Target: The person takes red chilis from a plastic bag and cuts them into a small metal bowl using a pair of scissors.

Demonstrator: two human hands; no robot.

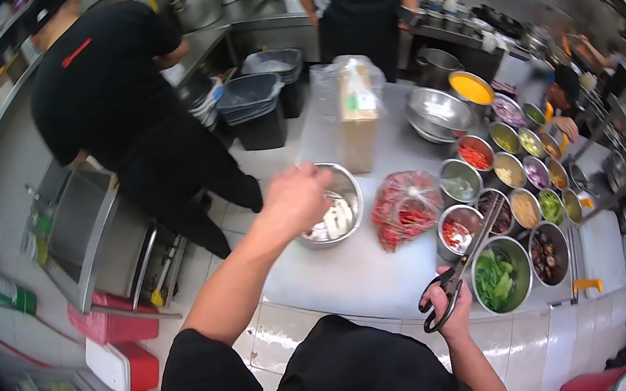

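Note:
My left hand (299,199) hovers over the rim of a round metal bowl (360,197) with pale pieces inside; its fingers look bent and are blurred, so what they may hold does not show. My right hand (457,311) grips a pair of scissors (471,251) by the black handles, blades pointing up and away. Beneath the blades stands a small metal bowl of cut red chillies (456,234). A clear plastic bag of red chillies (405,213) lies between my hands. Close to the scissors, a bowl holds green leaves (495,275).
Several metal containers of chopped ingredients crowd the table's right side, with dark mushrooms (548,254) at the near end. Large empty bowls (439,111) and a tall wrapped package (360,121) stand farther back. One person (106,88) bends at left; another (362,4) stands across the table.

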